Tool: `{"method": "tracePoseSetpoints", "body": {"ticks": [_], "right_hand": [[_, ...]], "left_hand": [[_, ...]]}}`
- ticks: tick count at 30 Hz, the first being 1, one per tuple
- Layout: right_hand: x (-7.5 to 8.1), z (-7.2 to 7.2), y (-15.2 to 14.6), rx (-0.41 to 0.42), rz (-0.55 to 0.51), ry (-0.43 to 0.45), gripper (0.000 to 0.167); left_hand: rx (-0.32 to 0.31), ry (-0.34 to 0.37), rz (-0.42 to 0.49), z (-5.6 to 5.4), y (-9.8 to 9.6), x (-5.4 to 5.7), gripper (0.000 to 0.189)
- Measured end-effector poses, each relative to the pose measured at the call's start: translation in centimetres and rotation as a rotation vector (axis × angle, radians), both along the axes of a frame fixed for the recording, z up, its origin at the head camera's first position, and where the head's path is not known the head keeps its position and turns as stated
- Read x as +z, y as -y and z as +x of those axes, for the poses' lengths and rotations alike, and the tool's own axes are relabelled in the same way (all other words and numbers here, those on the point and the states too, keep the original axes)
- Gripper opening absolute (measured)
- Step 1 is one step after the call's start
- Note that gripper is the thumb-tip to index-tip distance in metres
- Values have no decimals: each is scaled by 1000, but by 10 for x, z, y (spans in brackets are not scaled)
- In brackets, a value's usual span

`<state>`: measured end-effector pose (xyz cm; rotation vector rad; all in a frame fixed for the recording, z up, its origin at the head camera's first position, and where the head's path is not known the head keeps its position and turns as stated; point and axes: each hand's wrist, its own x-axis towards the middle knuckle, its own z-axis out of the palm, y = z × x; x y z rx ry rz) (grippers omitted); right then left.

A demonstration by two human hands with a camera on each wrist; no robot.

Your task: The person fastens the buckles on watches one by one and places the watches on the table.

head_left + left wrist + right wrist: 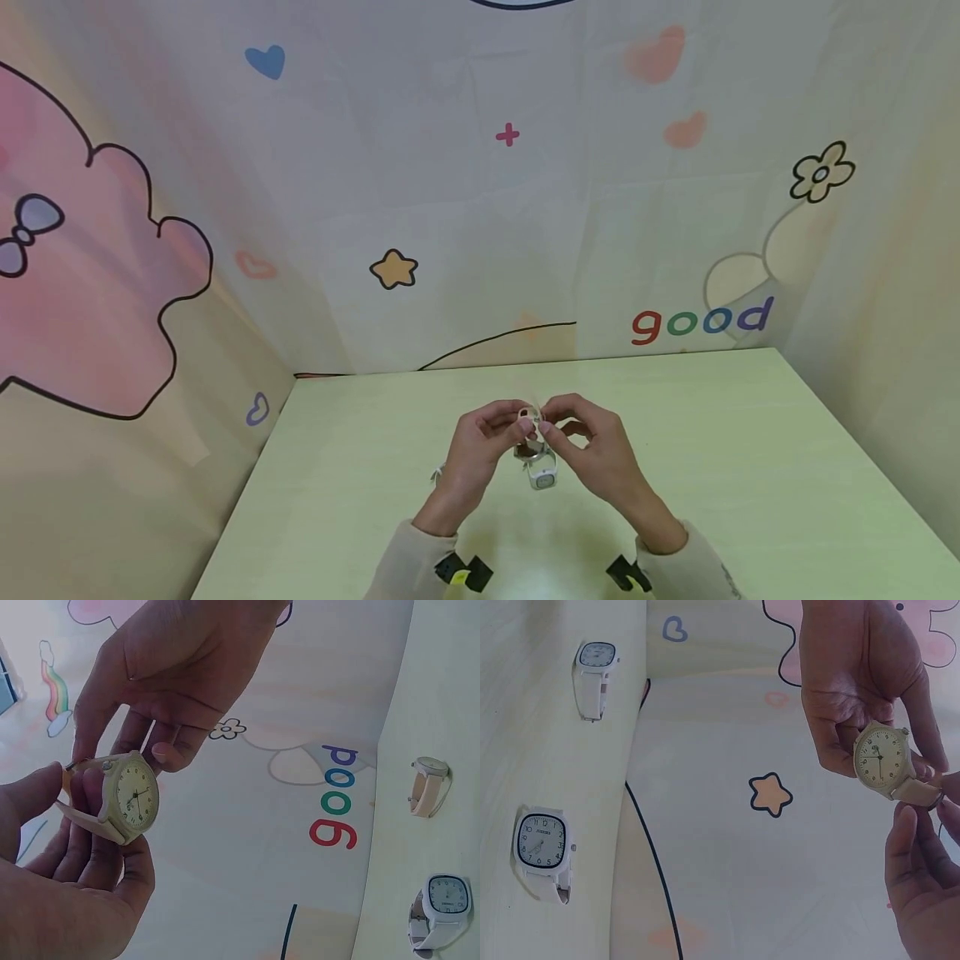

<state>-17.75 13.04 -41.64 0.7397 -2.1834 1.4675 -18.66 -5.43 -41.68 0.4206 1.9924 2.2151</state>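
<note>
Between both hands a wristwatch (136, 796) with a round cream dial and pale strap is held up over the table. My left hand (478, 454) grips it by the strap, thumb on one side and fingers curled behind. My right hand (603, 446) pinches near the end of the pale strap (917, 792) with thumb and forefinger. The dial faces away from the head camera, and fingers partly cover the strap. Below the hands, a white square-faced watch (543, 480) stands on the table, its strap looped.
Left of my left hand, another white square watch (598, 656) stands on the table (360, 467). A round watch with a pinkish strap (427, 795) stands towards the right, hidden from the head view. A printed cloth wall (450, 167) rises behind the table.
</note>
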Motion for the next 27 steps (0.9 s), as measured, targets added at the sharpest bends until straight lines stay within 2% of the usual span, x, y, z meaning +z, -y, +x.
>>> {"method": "tracePoseSetpoints", "body": {"ticks": [6,14,19,27], "right_hand": [[0,-1,-1,20,29,15,16],[-4,-3,-2,-15,16,-87,18],[-4,-4,-2,-40,10,-143,17],[-3,-5,-3,-12,-11,-130,17]], "left_hand": [[-14,20,18,0,0,0,42],[-19,18,49,-1,0,-2,38],[-10,20,37,-2,0,-3,37],[-44,3,61,0,3,-2,39]]}}
